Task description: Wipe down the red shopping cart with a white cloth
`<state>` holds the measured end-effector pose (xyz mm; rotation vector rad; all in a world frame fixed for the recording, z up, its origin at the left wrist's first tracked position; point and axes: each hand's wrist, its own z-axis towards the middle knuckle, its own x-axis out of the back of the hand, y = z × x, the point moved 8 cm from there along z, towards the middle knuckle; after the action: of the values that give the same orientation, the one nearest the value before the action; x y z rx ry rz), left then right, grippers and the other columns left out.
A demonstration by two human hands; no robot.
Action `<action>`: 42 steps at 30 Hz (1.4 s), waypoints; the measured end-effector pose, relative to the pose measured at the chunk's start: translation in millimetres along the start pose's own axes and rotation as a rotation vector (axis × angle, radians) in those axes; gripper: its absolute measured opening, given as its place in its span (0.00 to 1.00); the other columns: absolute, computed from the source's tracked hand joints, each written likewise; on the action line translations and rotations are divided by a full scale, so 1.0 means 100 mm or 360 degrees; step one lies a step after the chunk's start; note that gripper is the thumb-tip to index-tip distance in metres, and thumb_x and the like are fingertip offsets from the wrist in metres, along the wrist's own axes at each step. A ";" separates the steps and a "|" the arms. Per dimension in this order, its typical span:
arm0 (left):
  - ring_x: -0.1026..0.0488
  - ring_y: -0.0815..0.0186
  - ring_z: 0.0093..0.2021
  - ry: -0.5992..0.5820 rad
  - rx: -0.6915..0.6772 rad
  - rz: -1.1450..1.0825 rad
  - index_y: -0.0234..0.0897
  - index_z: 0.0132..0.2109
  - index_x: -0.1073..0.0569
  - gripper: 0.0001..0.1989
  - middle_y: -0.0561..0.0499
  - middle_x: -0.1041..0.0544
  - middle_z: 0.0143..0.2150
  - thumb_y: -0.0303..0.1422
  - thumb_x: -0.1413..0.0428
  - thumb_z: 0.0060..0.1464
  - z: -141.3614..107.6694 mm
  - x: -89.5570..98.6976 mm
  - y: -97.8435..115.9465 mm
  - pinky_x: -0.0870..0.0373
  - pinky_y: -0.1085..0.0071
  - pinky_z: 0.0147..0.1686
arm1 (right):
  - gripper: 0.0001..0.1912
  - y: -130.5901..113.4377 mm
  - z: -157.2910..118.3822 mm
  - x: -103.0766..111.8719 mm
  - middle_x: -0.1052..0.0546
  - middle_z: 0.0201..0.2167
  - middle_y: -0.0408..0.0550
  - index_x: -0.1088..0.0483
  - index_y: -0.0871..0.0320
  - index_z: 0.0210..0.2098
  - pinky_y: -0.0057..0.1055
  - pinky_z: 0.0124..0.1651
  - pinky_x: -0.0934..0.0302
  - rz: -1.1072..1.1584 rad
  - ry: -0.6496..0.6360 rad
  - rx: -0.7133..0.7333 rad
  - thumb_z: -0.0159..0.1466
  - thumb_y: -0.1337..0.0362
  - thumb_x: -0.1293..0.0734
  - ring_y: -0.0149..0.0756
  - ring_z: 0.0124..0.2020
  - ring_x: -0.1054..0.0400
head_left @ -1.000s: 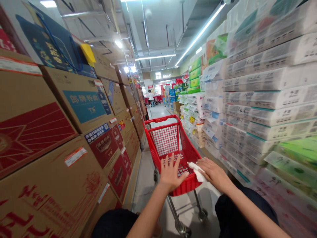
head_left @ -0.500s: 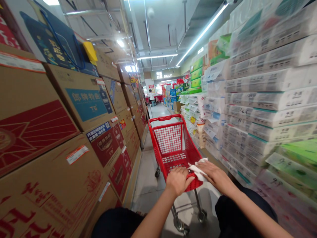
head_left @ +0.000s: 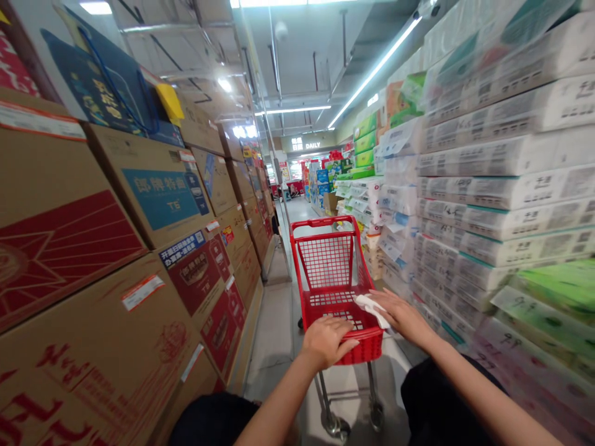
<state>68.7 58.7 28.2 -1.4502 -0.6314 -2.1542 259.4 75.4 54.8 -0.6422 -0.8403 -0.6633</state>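
Standing under both hands, red cart

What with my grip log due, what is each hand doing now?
Left hand: closed over the red cart's near rim.
Right hand: holding a white cloth or tissue at the same rim.

A single view, worn on the person's head, looks forward and down along a supermarket aisle; a red shopping cart and both forearms fill the near lower middle, stacked cartons slant close along the left edge, wrapped paper packs close along the right, the far end with its DAILY sign sits small and distant, and no second view shares the scene
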 end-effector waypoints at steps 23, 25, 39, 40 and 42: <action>0.44 0.60 0.73 0.0193 0.0155 0.0201 0.52 0.69 0.37 0.24 0.55 0.35 0.71 0.47 0.56 0.71 -0.22 0.38 -0.53 0.63 0.45 0.74 | 0.21 -0.48 0.09 -0.11 0.24 0.59 0.50 0.32 0.49 0.64 0.53 0.70 0.46 -0.0060 0.0093 0.0240 0.74 0.59 0.41 0.42 0.61 0.32; 0.47 0.61 0.74 0.0185 0.0216 0.0214 0.55 0.70 0.39 0.23 0.57 0.37 0.72 0.46 0.58 0.72 -0.23 0.42 -0.65 0.63 0.45 0.74 | 0.20 -0.71 0.04 -0.19 0.23 0.57 0.51 0.31 0.51 0.62 0.51 0.70 0.46 -0.0006 0.0069 0.0285 0.74 0.59 0.41 0.42 0.61 0.31; 0.41 0.62 0.71 0.0179 0.0333 -0.0021 0.48 0.76 0.57 0.31 0.51 0.42 0.74 0.46 0.59 0.72 -0.12 0.23 -0.55 0.41 0.58 0.69 | 0.19 -0.51 0.40 -0.17 0.23 0.58 0.50 0.29 0.51 0.59 0.50 0.70 0.47 -0.0087 -0.0019 0.0276 0.74 0.58 0.42 0.40 0.62 0.33; 0.41 0.62 0.71 0.0167 0.0317 -0.0023 0.48 0.76 0.58 0.32 0.51 0.41 0.74 0.46 0.58 0.71 -0.13 0.24 -0.56 0.40 0.58 0.69 | 0.19 -0.37 0.44 -0.14 0.23 0.57 0.51 0.29 0.52 0.59 0.51 0.70 0.47 -0.0146 0.0017 0.0210 0.74 0.59 0.42 0.41 0.62 0.32; 0.40 0.62 0.71 0.0150 0.0302 -0.0019 0.48 0.76 0.58 0.32 0.51 0.41 0.73 0.46 0.58 0.71 -0.14 0.26 -0.59 0.41 0.58 0.69 | 0.18 -0.21 0.50 -0.09 0.22 0.55 0.52 0.28 0.54 0.57 0.53 0.70 0.48 -0.0214 0.0053 0.0132 0.74 0.59 0.43 0.42 0.60 0.31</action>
<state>14.1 92.8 40.7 -1.2408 -0.7878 -2.0946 216.8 102.0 77.8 -0.5014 -0.8806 -0.7547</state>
